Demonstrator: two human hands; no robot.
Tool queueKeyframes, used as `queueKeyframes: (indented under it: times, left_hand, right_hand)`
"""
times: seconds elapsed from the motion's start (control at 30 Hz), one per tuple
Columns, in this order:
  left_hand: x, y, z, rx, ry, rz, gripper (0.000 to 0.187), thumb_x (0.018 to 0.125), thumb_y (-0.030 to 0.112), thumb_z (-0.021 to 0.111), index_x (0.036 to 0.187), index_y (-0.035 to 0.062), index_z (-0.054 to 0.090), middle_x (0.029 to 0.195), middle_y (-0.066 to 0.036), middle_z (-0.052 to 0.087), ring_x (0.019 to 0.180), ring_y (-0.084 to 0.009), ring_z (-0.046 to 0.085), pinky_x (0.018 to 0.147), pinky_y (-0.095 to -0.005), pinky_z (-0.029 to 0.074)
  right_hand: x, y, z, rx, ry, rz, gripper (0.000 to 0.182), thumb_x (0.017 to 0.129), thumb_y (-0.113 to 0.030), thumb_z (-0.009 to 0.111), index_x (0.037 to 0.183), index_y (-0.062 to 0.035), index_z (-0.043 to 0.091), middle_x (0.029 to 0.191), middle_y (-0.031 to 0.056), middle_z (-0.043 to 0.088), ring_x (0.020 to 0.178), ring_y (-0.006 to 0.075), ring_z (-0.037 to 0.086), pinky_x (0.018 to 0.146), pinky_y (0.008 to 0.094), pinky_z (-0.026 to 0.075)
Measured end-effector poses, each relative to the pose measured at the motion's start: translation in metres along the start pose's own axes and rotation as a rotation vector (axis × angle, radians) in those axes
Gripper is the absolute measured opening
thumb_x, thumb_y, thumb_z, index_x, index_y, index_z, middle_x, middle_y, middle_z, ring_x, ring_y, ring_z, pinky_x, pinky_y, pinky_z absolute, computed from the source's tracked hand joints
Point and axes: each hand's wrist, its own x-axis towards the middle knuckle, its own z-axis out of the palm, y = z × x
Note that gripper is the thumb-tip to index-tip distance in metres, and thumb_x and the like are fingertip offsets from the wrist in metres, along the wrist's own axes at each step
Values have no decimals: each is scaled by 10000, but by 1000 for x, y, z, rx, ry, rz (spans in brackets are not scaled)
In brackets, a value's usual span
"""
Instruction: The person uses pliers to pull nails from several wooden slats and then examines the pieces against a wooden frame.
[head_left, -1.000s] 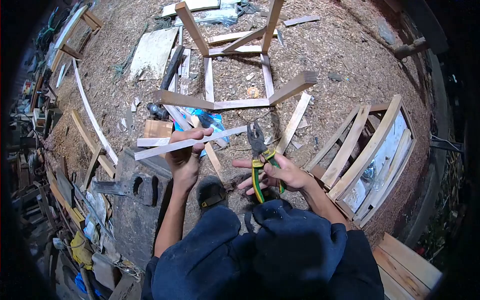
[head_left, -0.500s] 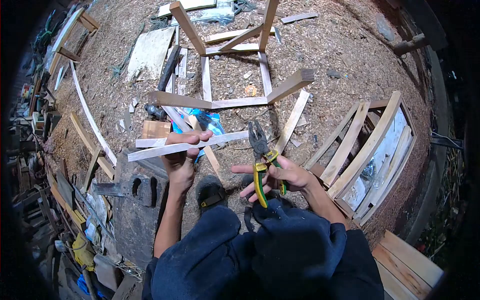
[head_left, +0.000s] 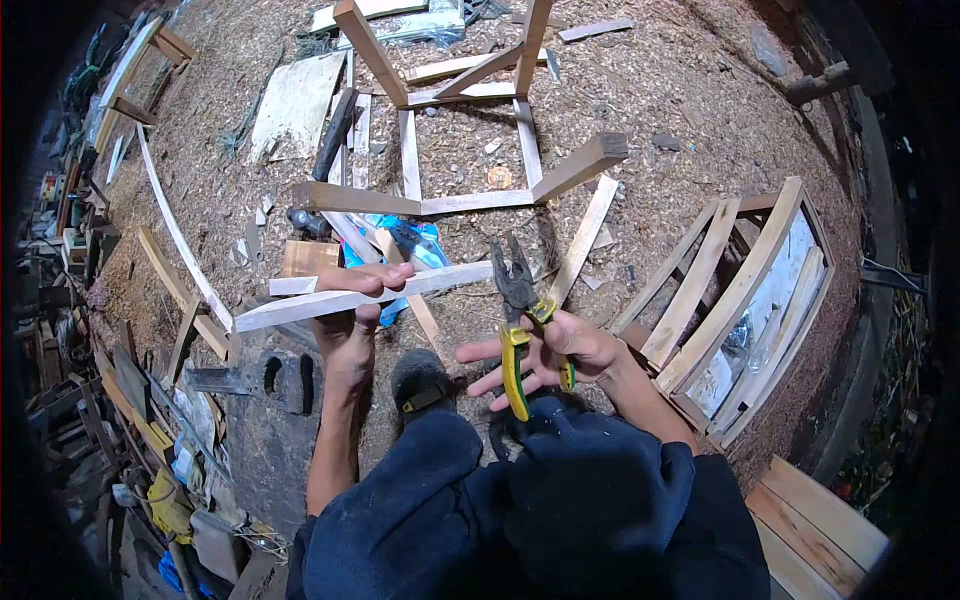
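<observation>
Wrapped round a pale wooden strip [head_left: 440, 280], my left hand [head_left: 350, 305] holds it almost level, its right end rising slightly. My right hand [head_left: 560, 355] has pliers [head_left: 515, 290] with yellow and green handles; the jaws point up, slightly parted, and some fingers are stretched out to the left. The strip's right end lies beside the jaws; whether they touch I cannot tell. Below my left hand is a dark block [head_left: 275, 440] with round holes. A second short pale piece [head_left: 290, 286] shows behind the strip.
Ahead, a wooden frame with legs [head_left: 478, 202] rests on the shavings-covered ground. A slatted wooden frame [head_left: 740, 290] lies at the right, with boards [head_left: 815, 525] below it. A hammer [head_left: 335, 140] and blue plastic [head_left: 410, 240] lie at centre left. Wood scraps fill the left side.
My left hand and the strip have moved slightly left, and the strip's left end sits a little lower. The pliers have shifted slightly left, their jaws still parted.
</observation>
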Motion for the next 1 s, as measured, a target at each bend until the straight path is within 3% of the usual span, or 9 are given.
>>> queueKeyframes:
  times: [0.17, 0.23, 0.37, 0.43, 0.57, 0.63, 0.67, 0.73, 1.0]
  left_hand:
    - [-2, 0, -4, -96, 41, -41, 329, 913, 314, 684, 1072, 66, 537, 1034, -136, 657, 1059, -289, 645, 988, -492, 506]
    - [-1, 5, -4, -103, 33, -13, 346, 907, 326, 689, 1074, 68, 530, 1027, -125, 650, 1053, -285, 646, 988, -493, 508]
    - [-2, 1, -12, -117, 52, -49, 365, 901, 342, 694, 1070, 65, 527, 1027, -124, 647, 1051, -281, 647, 994, -485, 505]
    - [-2, -2, -15, -127, 54, -51, 373, 897, 348, 698, 1059, 60, 526, 1017, -127, 651, 1042, -283, 650, 997, -480, 504]
    - [-4, 5, -14, -115, 53, -32, 378, 893, 349, 701, 1053, 56, 524, 996, -128, 657, 1032, -285, 653, 997, -479, 504]
    - [-2, 8, -14, -107, 49, -3, 390, 878, 354, 710, 1050, 56, 526, 980, -128, 663, 1018, -285, 661, 970, -463, 527]
    - [-1, 11, -15, -106, 49, -3, 390, 878, 354, 710, 1050, 56, 526, 980, -128, 663, 1018, -285, 661, 970, -463, 527]
    - [0, 15, -17, -119, 13, -16, 414, 862, 373, 718, 1072, 95, 495, 1023, -70, 627, 1062, -256, 646, 967, -396, 539]
    - [0, 17, -13, -158, 41, -15, 404, 866, 365, 711, 1070, 93, 493, 1035, -75, 639, 1079, -246, 651, 966, -369, 551]
  right_hand:
    - [4, -6, 11, -3, -8, 27, 659, 934, -459, 623, 1435, -113, 372, 1518, 363, 255, 1309, 576, 397, 1022, 677, 407]
    - [4, -5, 11, -22, -54, 45, 674, 940, -458, 600, 1402, -56, 319, 1454, 327, 397, 1240, 471, 536, 979, 591, 493]
    - [2, 1, 2, -22, -68, 27, 588, 964, -439, 569, 1347, -54, 345, 1390, 307, 462, 1184, 450, 581, 951, 581, 512]
    - [0, 3, 0, -47, -20, 2, 555, 971, -440, 554, 1314, -56, 345, 1278, 260, 530, 1114, 412, 620, 912, 556, 534]
    - [0, 7, 0, -44, -27, 12, 518, 971, -452, 550, 1254, -58, 365, 1185, 211, 555, 1037, 362, 639, 872, 522, 548]
    - [1, 4, 9, -70, 33, 21, 512, 962, -467, 562, 1221, -62, 386, 1077, 155, 553, 929, 281, 627, 796, 463, 548]
    - [2, 3, 11, -70, 33, 20, 512, 962, -467, 562, 1221, -62, 386, 1077, 155, 553, 929, 281, 627, 796, 463, 548]
    - [6, 4, 16, -44, 41, 12, 523, 945, -487, 585, 1202, -70, 402, 968, 106, 540, 813, 215, 596, 696, 396, 530]
    - [8, -1, 28, -97, 131, 22, 533, 932, -506, 599, 1151, -52, 427, 846, 67, 515, 667, 181, 563, 572, 335, 487]
